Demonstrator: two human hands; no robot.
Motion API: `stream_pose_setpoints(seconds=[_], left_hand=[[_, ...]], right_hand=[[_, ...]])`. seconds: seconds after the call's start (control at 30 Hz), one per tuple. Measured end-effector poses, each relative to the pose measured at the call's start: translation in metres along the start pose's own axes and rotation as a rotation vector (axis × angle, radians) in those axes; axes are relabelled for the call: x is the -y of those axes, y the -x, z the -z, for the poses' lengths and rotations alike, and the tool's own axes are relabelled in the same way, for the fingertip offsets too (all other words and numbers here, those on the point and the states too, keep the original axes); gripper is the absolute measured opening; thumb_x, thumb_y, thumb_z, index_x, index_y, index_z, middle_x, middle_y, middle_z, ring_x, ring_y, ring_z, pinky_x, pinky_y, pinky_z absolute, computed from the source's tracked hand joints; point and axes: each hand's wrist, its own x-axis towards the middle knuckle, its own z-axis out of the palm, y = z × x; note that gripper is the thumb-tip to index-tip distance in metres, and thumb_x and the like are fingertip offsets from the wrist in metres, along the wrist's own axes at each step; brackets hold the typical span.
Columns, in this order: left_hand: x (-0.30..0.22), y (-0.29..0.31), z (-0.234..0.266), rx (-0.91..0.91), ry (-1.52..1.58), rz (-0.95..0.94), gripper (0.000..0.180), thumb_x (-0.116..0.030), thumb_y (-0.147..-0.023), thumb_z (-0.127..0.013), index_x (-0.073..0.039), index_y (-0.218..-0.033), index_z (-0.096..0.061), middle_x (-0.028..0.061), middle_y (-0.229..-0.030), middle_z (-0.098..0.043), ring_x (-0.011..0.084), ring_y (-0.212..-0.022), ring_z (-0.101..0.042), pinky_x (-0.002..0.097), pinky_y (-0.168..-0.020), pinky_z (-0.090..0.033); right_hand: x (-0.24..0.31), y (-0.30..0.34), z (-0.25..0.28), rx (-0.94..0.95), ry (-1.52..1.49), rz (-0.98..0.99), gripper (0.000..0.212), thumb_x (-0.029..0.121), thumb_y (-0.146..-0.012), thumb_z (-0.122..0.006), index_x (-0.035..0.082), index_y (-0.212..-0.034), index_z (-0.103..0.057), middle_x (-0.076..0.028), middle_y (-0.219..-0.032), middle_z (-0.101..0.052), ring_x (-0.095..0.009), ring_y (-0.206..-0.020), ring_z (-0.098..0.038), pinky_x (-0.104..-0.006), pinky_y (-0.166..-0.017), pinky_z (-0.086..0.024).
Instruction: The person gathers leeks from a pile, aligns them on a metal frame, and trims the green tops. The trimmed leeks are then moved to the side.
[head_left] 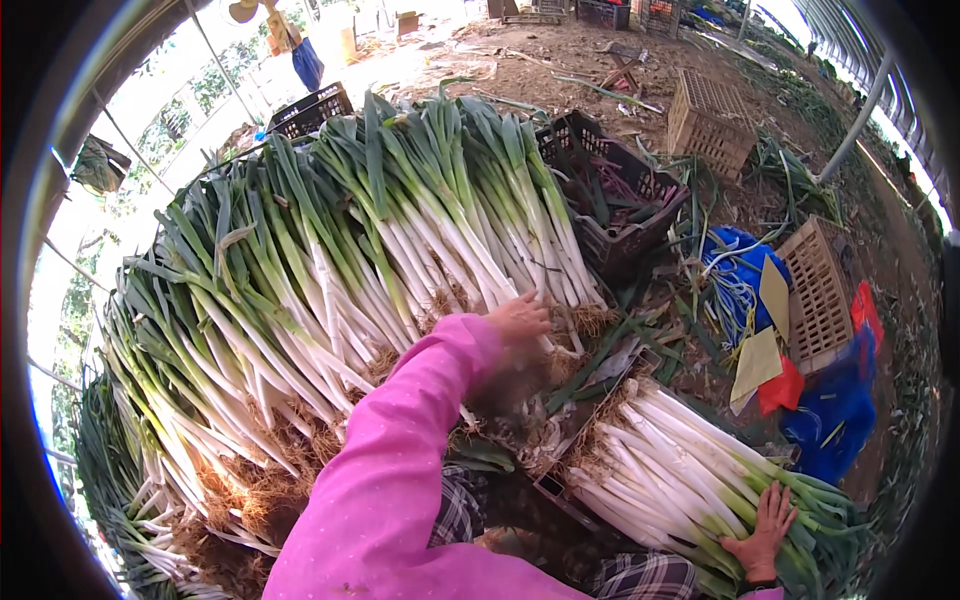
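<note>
Pink-sleeved left hand (520, 318) at heaped leeks (325, 275), grip unclear; right hand (765, 531) spread, ungripping, on smaller pile (680, 465).

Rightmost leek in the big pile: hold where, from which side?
Probably the leek's white stalk, above its roots, from the near side: the root end lies nearest, and the stalk is slim and straight, while the leaves bunch together.

A broad heap of leeks (330, 270), left hand (520, 320) in a pink sleeve (390, 430) by the heap's root ends, smaller leek bundle (670, 465) right of the heap, right hand (765, 533) spread on the bundle's greens, dark crate (632, 240) beside the heap.
</note>
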Motion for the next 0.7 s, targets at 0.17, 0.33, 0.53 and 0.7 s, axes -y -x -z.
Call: stream_pose_setpoints(seconds=[0.17,0.33,0.53,0.7], left_hand=[[0.039,0.029,0.014,0.041,-0.223,0.153,0.017,-0.018,-0.088,-0.057,-0.020,-0.104,-0.063,-0.0003,-0.096,-0.061,0.0161,-0.100,-0.058,0.0486,-0.112,-0.025],[0.083,0.040,0.021,0.098,-0.146,0.681,0.032,-0.020,-0.090,-0.055,-0.013,-0.121,-0.059,0.0053,-0.119,-0.060,0.0199,-0.123,-0.047,0.0482,-0.117,-0.017],[0.063,0.032,-0.030,-0.193,-0.227,0.142,0.029,-0.016,-0.087,-0.055,-0.010,-0.114,-0.060,0.0052,-0.106,-0.061,0.0194,-0.111,-0.053,0.0428,-0.100,-0.036],[0.040,0.050,-0.016,0.018,-0.156,0.145,0.023,-0.018,-0.085,-0.060,-0.012,-0.107,-0.059,0.0035,-0.101,-0.057,0.0206,-0.094,-0.055,0.0342,-0.090,-0.042]], right_hand=[[-0.004,0.004,0.000,-0.045,0.030,0.016,0.124,0.048,-0.038,-0.078,0.000,-0.143,-0.032,-0.013,-0.155,-0.022,-0.034,-0.144,-0.013,-0.0560,-0.116,-0.003],[-0.005,0.007,0.002,-0.027,0.031,0.003,0.124,0.048,-0.039,-0.078,0.002,-0.144,-0.031,-0.013,-0.155,-0.021,-0.035,-0.144,-0.013,-0.0564,-0.116,-0.003],[-0.003,0.004,0.004,-0.013,0.013,0.010,0.123,0.048,-0.040,-0.076,0.002,-0.144,-0.031,-0.012,-0.155,-0.021,-0.035,-0.144,-0.012,-0.0568,-0.116,-0.002],[-0.005,0.004,0.001,-0.047,0.027,0.026,0.123,0.050,-0.040,-0.076,0.002,-0.144,-0.031,-0.012,-0.155,-0.021,-0.034,-0.144,-0.012,-0.0569,-0.116,-0.002]])
